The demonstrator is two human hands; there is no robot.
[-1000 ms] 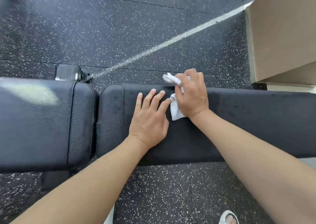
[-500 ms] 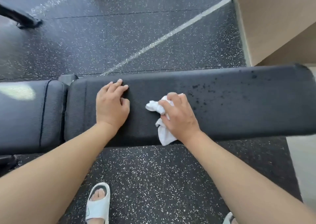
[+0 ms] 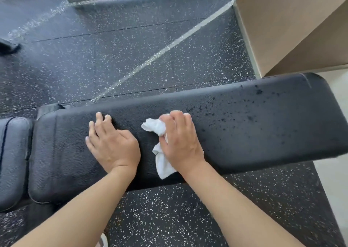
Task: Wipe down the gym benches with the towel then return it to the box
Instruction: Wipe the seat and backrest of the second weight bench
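A cardboard box (image 3: pixel 293 24) stands on the floor past the bench's right end; its inside is out of sight. The black padded bench (image 3: pixel 254 126) crosses speckled rubber flooring (image 3: pixel 131 54), its right part dotted with dark droplets. The left hand (image 3: pixel 111 143) lies flat on the pad, fingers relaxed. The right hand (image 3: pixel 178 143) clutches the white towel (image 3: pixel 160 145), bunched against the pad.

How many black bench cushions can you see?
2. The long pad lies under both hands, with the right hand gripping the white towel. A shorter pad sits at the left edge, partly cut off.
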